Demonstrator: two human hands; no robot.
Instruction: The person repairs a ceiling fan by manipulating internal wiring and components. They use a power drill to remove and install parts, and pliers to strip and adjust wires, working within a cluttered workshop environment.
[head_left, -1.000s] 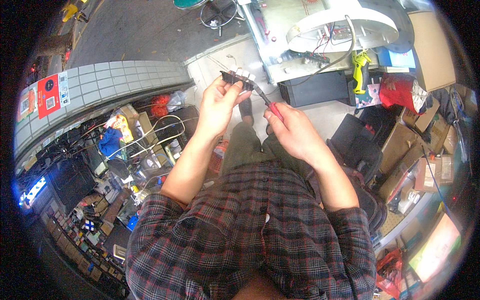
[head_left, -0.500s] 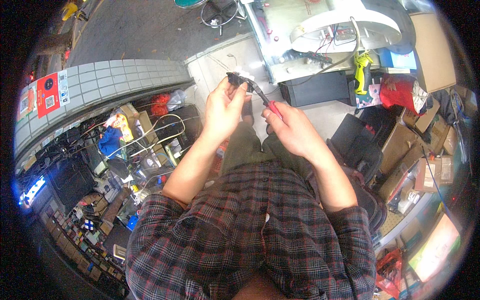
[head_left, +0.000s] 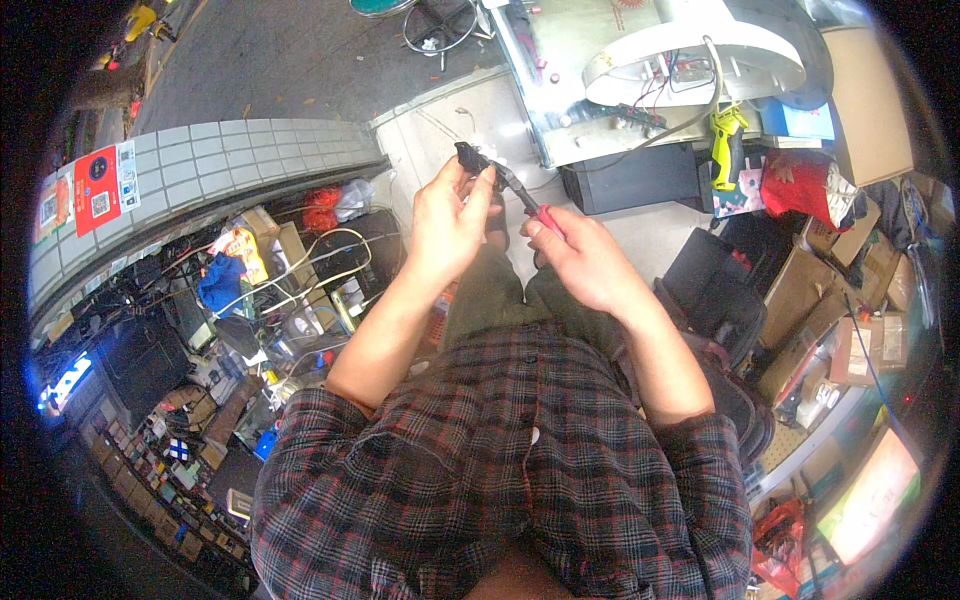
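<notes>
Above my lap, my left hand (head_left: 447, 217) pinches a small black part (head_left: 468, 155) between thumb and fingers; its exact kind cannot be made out. My right hand (head_left: 590, 262) is wrapped round the red handle of a tool with a dark, narrow front (head_left: 522, 195). The tool's front slants up and left to the black part, where the two appear to meet. Whether it is a pair of pliers or another tool is too small to tell.
Ahead on the right, a glass-topped counter (head_left: 550, 140) bears a white ring-shaped housing (head_left: 690, 62) with wires. A yellow-green power tool (head_left: 727, 145) stands by its edge. To my left are tangled cables (head_left: 310, 270) below a tiled ledge (head_left: 240, 150). Cardboard boxes (head_left: 870, 350) lie to the right.
The black part has tilted slightly, its end now a little higher. The red-handled tool has shifted a touch to the right; both hands keep nearly the same place.
</notes>
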